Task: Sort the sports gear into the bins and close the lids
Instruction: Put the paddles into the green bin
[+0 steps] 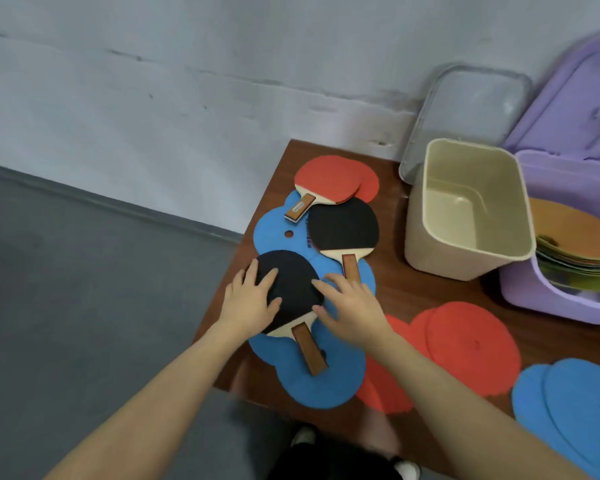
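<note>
- A person's left hand (253, 299) lies flat, fingers spread wide, on the black rubber of the nearest paddle (291, 292), which sits at the table's (426, 289) seven o'clock corner, handle pointing toward five o'clock.
- The right hand (352, 306) rests at the blade's three o'clock edge, fingers straight and loosely fanned, gripping nothing; fingertips touch the rim and the blue foam discs (326, 379) beneath.
- Two more paddles lie beyond at twelve o'clock: a second black paddle (343, 226) and a red paddle (326, 181), both on overlapping discs.
- The beige bin (465, 261) stands open and empty at two o'clock; a grey lid (471, 109) leans on the wall behind it.
- The purple bin (548, 299) at three o'clock already holds a stack of discs, its purple lid (575, 105) propped behind it.
- Red discs (471, 344) and more blue discs (575, 407) lie at four o'clock.
- The paddle looks light and stiff, its rubber face grippy rather than slick; the wooden handle seems the surest hold, or a pinch at the blade's edge.
- The foam beneath looks thin and floppy, likely to drag along if the paddle is slid.
</note>
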The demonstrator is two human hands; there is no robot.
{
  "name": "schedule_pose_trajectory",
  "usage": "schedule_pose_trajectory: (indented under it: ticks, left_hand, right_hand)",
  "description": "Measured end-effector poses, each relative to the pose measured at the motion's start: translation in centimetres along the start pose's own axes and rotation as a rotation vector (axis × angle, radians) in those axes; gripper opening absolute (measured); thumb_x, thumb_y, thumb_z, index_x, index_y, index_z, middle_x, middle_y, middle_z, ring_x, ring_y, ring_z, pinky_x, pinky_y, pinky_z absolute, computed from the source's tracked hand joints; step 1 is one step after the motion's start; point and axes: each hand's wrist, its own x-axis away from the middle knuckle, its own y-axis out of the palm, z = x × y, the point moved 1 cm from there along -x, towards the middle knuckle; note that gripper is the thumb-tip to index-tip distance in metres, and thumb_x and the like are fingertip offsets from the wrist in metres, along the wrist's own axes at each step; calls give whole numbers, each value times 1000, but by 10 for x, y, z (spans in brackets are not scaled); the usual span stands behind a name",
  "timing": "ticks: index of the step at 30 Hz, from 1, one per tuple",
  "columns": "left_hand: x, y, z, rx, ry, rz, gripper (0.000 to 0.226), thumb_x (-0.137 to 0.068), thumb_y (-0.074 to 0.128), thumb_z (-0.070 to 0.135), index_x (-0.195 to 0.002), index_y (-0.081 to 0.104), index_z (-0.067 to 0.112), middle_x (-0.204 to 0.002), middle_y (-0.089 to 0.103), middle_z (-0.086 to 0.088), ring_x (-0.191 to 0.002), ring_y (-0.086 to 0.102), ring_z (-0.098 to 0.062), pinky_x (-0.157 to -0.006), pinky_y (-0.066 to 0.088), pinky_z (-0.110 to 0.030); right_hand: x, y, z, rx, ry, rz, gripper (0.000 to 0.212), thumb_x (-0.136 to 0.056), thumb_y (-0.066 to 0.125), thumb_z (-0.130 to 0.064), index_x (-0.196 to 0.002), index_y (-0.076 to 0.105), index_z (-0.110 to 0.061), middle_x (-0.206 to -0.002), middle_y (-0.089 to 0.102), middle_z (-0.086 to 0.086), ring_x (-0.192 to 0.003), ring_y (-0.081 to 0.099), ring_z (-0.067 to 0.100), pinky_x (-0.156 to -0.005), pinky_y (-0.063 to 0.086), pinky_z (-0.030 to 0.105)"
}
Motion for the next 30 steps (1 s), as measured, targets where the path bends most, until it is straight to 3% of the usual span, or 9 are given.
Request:
schedule_pose_trajectory:
  ticks: [4,7,9,14,19,23,30]
  left_hand:
    - [-2,13,-19,15,29,9,63,-93,39,52,-148,12,35,-157,6,-5,-141,8,-32,-112,17,-47]
    - [-3,16,-25,41,54,40,64,-92,42,53,-147,15,36,-157,7,-6,-138,15,-37,-110,20,-48]
    - [-4,17,-25,48,77,54,64,-92,44,51,-148,18,33,-156,8,-7,-136,18,-37,-109,23,-46]
    - [-5,15,-30,94,112,33,61,-94,44,45,-148,18,32,-157,5,-8,-136,15,-36,-109,22,-45]
    - [-2,15,-30,214,120,71,51,-97,44,34,-145,29,28,-157,10,-3,-136,15,-31,-112,19,-42]
    - [-3,4,-9,258,238,161,47,-96,46,30,-142,38,25,-155,18,0,-133,19,-24,-112,18,-38]
    - [-19,-26,54,303,323,270,44,-95,49,29,-138,43,23,-153,23,0,-132,23,-23,-110,21,-40]
  right_hand:
    - [3,23,-16,18,55,-56,64,-84,45,-58,-141,37,-29,-148,33,12,-125,42,37,-102,33,47]
    - [1,37,-25,64,85,-131,87,-76,53,-70,-147,17,-36,-157,9,7,-137,22,36,-110,19,47]
    - [-1,47,-32,70,101,-142,98,-68,60,-72,-147,12,-37,-158,3,5,-139,14,36,-111,14,48]
    - [-7,57,-38,41,133,-83,99,-64,66,-69,-146,22,-37,-157,8,3,-138,15,40,-109,18,53]
    - [-3,53,-34,7,112,-36,82,-64,67,-66,-136,42,-34,-150,32,9,-128,35,46,-101,30,57]
    - [14,29,-11,61,92,52,75,-66,50,-74,-130,49,-34,-141,45,8,-118,49,40,-90,41,50]
    - [15,-26,26,94,150,158,76,-59,52,-75,-123,58,-33,-137,50,5,-117,50,36,-85,45,46]
